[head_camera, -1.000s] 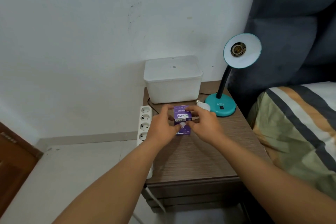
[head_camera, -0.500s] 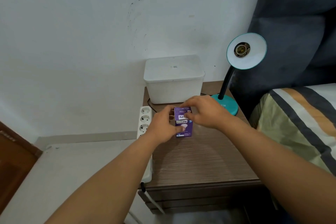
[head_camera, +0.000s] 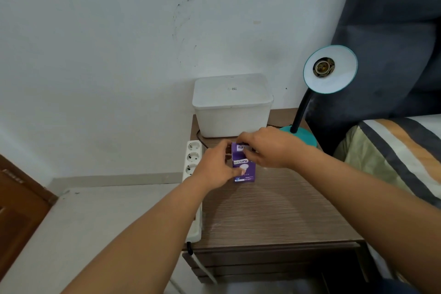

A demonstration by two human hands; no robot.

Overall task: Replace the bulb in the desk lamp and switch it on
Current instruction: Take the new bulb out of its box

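Note:
A purple bulb box stands upright on the wooden bedside table. My left hand grips the box's left side. My right hand pinches the flap at the top of the box. The teal desk lamp stands at the table's back right with its shade tilted toward me and its socket bare. Its teal base is partly behind my right hand. The old white bulb seen earlier by the base is hidden now.
A white lidded plastic box sits at the back of the table against the wall. A white power strip runs along the table's left edge. A bed with a striped cover lies to the right, a dark headboard behind it.
The box has been turned from lying sideways to standing upright. My right hand has shifted from its side up to the top flap, covering the old bulb.

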